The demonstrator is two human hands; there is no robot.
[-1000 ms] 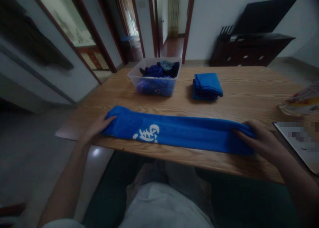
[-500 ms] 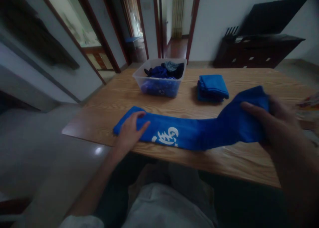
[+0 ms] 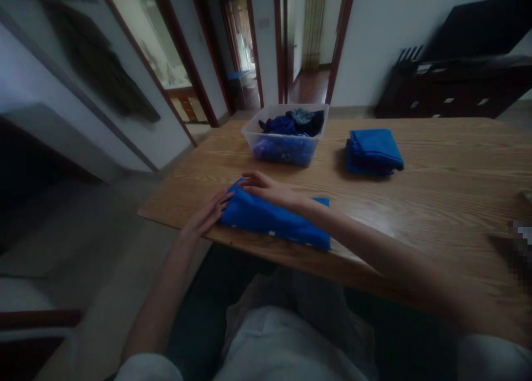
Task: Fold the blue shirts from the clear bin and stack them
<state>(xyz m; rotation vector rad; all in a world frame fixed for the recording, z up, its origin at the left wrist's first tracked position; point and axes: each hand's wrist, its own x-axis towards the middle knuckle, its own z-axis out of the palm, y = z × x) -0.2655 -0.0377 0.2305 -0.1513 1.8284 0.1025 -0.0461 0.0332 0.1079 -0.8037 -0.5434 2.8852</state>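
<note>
Where the wearer sits, a pale shirt [image 3: 266, 345] and lap show at the bottom, right up against the near edge of the tabletop [image 3: 449, 203]. Blue cloth [image 3: 274, 219], folded into a flat strip, lies along that near edge, left of the tabletop's middle; small bits of white print show along its near side. Left hand [image 3: 210, 212] at the cloth's left end, fingers extended and touching the edge, not clenched. Right hand [image 3: 268, 188] reaches across, forearm passing over the cloth's right part; its fingers point left above the same end, loosely straightened, no grasp visible. Can't tell if those fingertips press on the fabric or sit just above it. Far right, a pixelated item [image 3: 522, 234] at the picture's border, unreadable.

Farther back on the tabletop: clear plastic tub [image 3: 285, 153], just beyond the cloth, filled with dark and blue clothes [image 3: 282, 125], one patterned piece on top. To the tub's right, well apart from it, a squarish blue stack [image 3: 374, 151] of folded fabric.

Beyond the tabletop: dark coat [image 3: 100, 65] hanging on the left wall, doorways with red-brown frames in the middle, a yellowish curtain [image 3: 312, 29] through one. Back right, dark cabinet [image 3: 453, 90] with black TV [image 3: 477, 29] on top and a row of upright antennas [image 3: 410, 54] beside it.
</note>
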